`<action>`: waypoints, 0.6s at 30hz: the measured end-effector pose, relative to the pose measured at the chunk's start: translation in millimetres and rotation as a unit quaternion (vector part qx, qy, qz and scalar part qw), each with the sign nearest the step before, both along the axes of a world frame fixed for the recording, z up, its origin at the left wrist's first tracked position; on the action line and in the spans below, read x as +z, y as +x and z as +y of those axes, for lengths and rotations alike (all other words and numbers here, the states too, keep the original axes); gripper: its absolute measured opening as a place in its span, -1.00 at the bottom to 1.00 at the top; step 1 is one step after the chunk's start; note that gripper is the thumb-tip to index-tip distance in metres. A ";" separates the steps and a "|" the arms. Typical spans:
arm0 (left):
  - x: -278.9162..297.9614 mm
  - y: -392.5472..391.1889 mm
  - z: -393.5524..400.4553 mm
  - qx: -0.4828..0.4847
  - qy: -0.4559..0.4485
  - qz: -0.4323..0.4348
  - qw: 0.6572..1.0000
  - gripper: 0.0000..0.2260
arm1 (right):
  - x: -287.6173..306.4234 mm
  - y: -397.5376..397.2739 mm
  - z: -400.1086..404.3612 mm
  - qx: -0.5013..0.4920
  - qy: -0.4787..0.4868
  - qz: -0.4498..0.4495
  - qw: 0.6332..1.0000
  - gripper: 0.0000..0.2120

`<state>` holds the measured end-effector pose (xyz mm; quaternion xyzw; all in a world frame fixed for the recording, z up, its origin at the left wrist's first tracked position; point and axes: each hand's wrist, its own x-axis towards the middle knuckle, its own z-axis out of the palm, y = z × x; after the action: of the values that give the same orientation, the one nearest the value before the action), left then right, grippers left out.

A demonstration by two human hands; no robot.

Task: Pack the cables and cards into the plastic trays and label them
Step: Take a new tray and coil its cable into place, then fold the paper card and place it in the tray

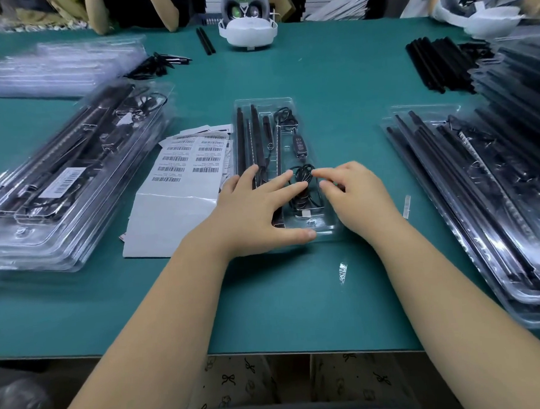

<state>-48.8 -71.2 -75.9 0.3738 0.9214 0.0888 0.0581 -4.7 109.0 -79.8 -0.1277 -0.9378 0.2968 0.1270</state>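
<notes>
Plastic tray, left hand flat on it, right hand fingering coiled cable

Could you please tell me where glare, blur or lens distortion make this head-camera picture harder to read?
Head view: overhead light glints off the clear tray under both hands and off the tray stack at right; the far-left trays look smeared and soft; the table edge bows from the wide lens; the label sheets show barcodes, their text unreadable.

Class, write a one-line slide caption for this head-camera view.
Left hand and right hand press a coiled black cable into a clear plastic tray on a green table.
</notes>
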 end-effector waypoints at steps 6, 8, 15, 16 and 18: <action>11.7 -13.5 -13.5 0.133 0.265 0.031 0.955 -0.67 | 1.0 0.5 -4.0 -0.009 0.036 0.007 0.999 -0.67; 9.8 -22.5 -20.2 0.260 0.173 0.110 0.943 -0.75 | 2.2 0.8 -3.9 -0.006 0.045 -0.002 0.999 -0.65; 8.3 -26.6 -33.0 0.309 0.113 0.065 0.942 -0.72 | 3.8 2.3 -2.2 -0.018 0.051 -0.006 0.999 -0.63; 8.1 -25.7 -34.0 0.308 0.088 0.064 0.945 -0.70 | 4.1 2.7 -0.1 -0.023 0.054 -0.006 0.998 -0.63; 6.6 -24.3 -35.1 0.294 0.043 0.051 0.954 -0.62 | 4.6 3.1 4.4 -0.025 0.053 -0.005 0.998 -0.63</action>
<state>-73.1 -106.4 -69.3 0.0926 0.9876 0.1220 -0.0334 -1.6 113.4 -75.2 -0.1454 -0.9495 0.2425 0.1361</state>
